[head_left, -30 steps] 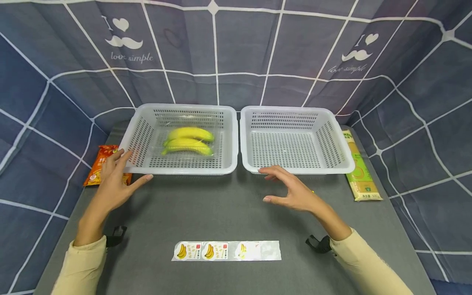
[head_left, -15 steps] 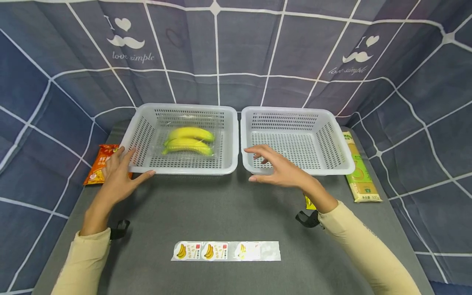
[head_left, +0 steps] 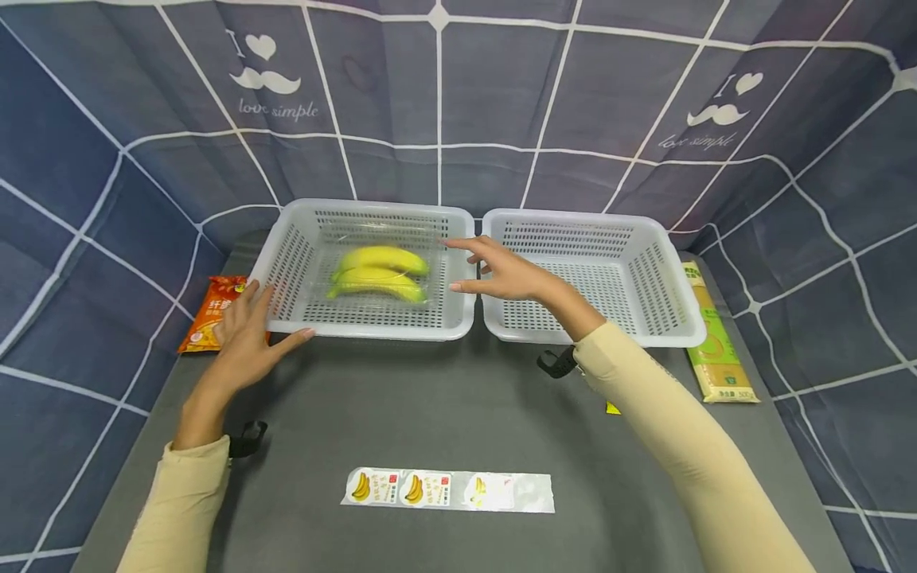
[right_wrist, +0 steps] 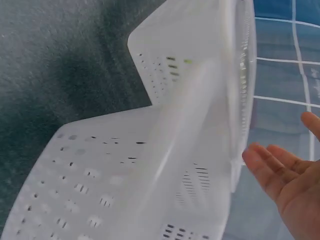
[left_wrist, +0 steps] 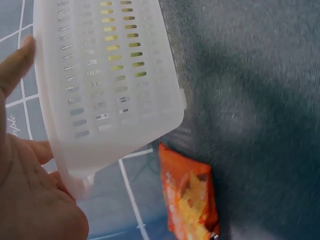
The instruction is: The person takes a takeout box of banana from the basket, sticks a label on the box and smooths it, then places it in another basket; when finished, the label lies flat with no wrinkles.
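Observation:
Two yellow-green bananas (head_left: 383,259) lie under clear plastic in the left white slotted basket (head_left: 380,328). At that basket's front left corner is my left hand (head_left: 243,342), fingers spread at the rim. The left wrist view shows its fingers close against the basket corner, holding nothing else. My right hand (head_left: 505,274) hovers over the adjoining rims of the two baskets, thumb and fingers apart and pointing left towards the bananas. Nothing is in it. In the right wrist view, its fingertips appear beside the rim; whether they touch cannot be told.
The right white basket (head_left: 595,286) stands beside the left one. An orange snack packet (head_left: 208,318) lies at the left, a long yellow-green packet (head_left: 719,350) at the right. A strip of banana stickers (head_left: 430,489) lies in front. A yellow piece (head_left: 612,408) shows partly behind the right sleeve.
My right hand has moved left and away from me, from the right basket's front rim to the rims between the baskets. The left hand stays at the left basket's corner. The view has shifted slightly.

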The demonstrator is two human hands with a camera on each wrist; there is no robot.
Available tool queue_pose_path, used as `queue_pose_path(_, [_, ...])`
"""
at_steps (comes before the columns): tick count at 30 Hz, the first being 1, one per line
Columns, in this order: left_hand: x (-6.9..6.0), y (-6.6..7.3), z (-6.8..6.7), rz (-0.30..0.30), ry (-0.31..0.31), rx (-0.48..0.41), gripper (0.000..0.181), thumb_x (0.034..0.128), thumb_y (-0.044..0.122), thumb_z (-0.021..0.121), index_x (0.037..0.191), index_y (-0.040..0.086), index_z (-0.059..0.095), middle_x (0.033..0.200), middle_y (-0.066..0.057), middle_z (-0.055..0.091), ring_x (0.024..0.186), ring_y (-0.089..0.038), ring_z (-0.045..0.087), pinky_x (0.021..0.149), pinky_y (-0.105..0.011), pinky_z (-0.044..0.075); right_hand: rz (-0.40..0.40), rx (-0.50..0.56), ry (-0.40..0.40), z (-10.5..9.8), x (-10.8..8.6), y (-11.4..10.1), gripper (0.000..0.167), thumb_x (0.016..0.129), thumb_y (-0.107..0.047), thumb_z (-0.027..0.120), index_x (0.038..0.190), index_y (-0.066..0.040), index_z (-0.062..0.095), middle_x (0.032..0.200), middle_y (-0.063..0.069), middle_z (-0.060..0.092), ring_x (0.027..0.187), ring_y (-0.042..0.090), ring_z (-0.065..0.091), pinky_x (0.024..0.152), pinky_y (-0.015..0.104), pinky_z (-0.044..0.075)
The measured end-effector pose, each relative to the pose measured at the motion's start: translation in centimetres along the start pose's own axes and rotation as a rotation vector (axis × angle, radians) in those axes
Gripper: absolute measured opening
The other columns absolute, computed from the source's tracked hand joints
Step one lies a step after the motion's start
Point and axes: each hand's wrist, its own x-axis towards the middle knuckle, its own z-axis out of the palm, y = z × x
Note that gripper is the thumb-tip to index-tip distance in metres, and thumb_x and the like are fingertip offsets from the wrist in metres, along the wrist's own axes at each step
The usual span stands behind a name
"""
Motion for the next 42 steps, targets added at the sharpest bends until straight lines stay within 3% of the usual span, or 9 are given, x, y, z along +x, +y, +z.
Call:
queue_pose_path(6, [0.2, -0.2, 0.2, 0.001, 0.04, -0.019, 0.096, 0.0845, 0.042, 0.074, 0.153, -0.001, 0.022, 0.158, -0.027, 0.008, 0.135, -0.052, 0.01, 0.098, -0.067, 0.008, 0.063, 0.008, -0.051, 0.2, 3.1, 0.9, 0.074, 0.093, -0.038, 0.067, 0.155, -0.022, 0.029, 0.153, 0.014, 0.029, 0.134, 0.034, 0.045, 0.105, 0.038, 0.045])
queue_pose_path(9, [0.2, -0.3, 0.2, -0.002, 0.051, -0.031, 0.096, 0.083, 0.04, 0.077, 0.152, 0.0, 0.024, 0.158, -0.026, 0.009, 0.137, -0.052, 0.009, 0.1, -0.067, 0.008, 0.086, 0.022, -0.064, 0.1, 4.5, 1.1, 0.074, 0.093, -0.039, 0.067, 0.155, -0.024, 0.029, 0.155, 0.015, 0.025, 0.136, 0.04, 0.042, 0.106, 0.042, 0.045])
queue_pose_path(13, [0.3, -0.4, 0.2, -0.008, 0.058, -0.04, 0.096, 0.0818, 0.039, 0.078, 0.152, -0.001, 0.025, 0.158, -0.026, 0.01, 0.137, -0.052, 0.009, 0.101, -0.068, 0.007, 0.126, -0.033, -0.071, -0.2, 6.1, 1.1, 0.07, 0.096, -0.039, 0.062, 0.154, -0.02, 0.03, 0.156, 0.016, 0.025, 0.136, 0.042, 0.041, 0.107, 0.047, 0.043])
queue_pose_path(20, [0.2, -0.4, 0.3, -0.022, 0.057, -0.044, 0.099, 0.0807, 0.04, 0.079, 0.151, -0.003, 0.025, 0.158, -0.026, 0.011, 0.135, -0.052, 0.011, 0.101, -0.07, 0.007, 0.178, -0.145, -0.121, -0.1, 8.5, 0.8, 0.07, 0.097, -0.038, 0.059, 0.155, -0.018, 0.026, 0.161, 0.011, 0.025, 0.149, 0.034, 0.019, 0.118, 0.054, 0.023])
queue_pose_path(23, [0.1, -0.4, 0.3, -0.028, 0.059, -0.053, 0.099, 0.0802, 0.039, 0.08, 0.151, -0.003, 0.026, 0.158, -0.026, 0.01, 0.136, -0.052, 0.01, 0.102, -0.07, 0.006, 0.208, -0.065, -0.138, 0.3, 9.3, 0.9, 0.075, 0.097, -0.034, 0.061, 0.157, -0.021, 0.019, 0.163, 0.009, 0.019, 0.141, 0.037, 0.036, 0.109, 0.051, 0.04])
queue_pose_path(26, [0.2, -0.4, 0.3, -0.03, 0.075, -0.071, 0.097, 0.0784, 0.034, 0.082, 0.15, -0.003, 0.028, 0.158, -0.026, 0.011, 0.137, -0.052, 0.01, 0.103, -0.07, 0.006, 0.298, 0.084, -0.148, 0.9, 10.2, 0.8, 0.081, 0.096, -0.028, 0.063, 0.158, -0.028, 0.012, 0.165, 0.007, 0.008, 0.131, 0.039, 0.048, 0.087, 0.049, 0.056])
queue_pose_path(28, [0.2, -0.3, 0.3, -0.03, 0.088, -0.086, 0.097, 0.0768, 0.03, 0.084, 0.149, -0.003, 0.03, 0.157, -0.027, 0.012, 0.138, -0.052, 0.01, 0.103, -0.069, 0.007, 0.37, 0.196, -0.149, 1.3, 10.5, 0.6, 0.083, 0.096, -0.023, 0.064, 0.158, -0.034, 0.01, 0.166, 0.006, 0.001, 0.132, 0.041, 0.046, 0.08, 0.052, 0.057])
queue_pose_path(32, [0.2, -0.3, 0.4, -0.036, 0.102, -0.121, 0.098, 0.0748, 0.027, 0.086, 0.15, -0.003, 0.029, 0.157, -0.027, 0.012, 0.138, -0.051, 0.009, 0.103, -0.069, 0.008, 0.444, 0.338, -0.138, 2.1, 11.0, 0.5, 0.083, 0.094, -0.014, 0.065, 0.157, -0.034, 0.014, 0.166, 0.003, 0.0, 0.136, 0.043, 0.041, 0.084, 0.054, 0.056])
queue_pose_path(42, [0.3, -0.4, 0.5, -0.042, 0.103, -0.123, 0.098, 0.0755, 0.025, 0.086, 0.149, -0.005, 0.029, 0.158, -0.026, 0.011, 0.138, -0.05, 0.009, 0.104, -0.068, 0.007, 0.431, 0.489, -0.071, 2.9, 11.2, 0.8, 0.08, 0.094, -0.002, 0.061, 0.156, -0.033, 0.021, 0.166, 0.001, 0.002, 0.137, 0.044, 0.039, 0.078, 0.047, 0.059])
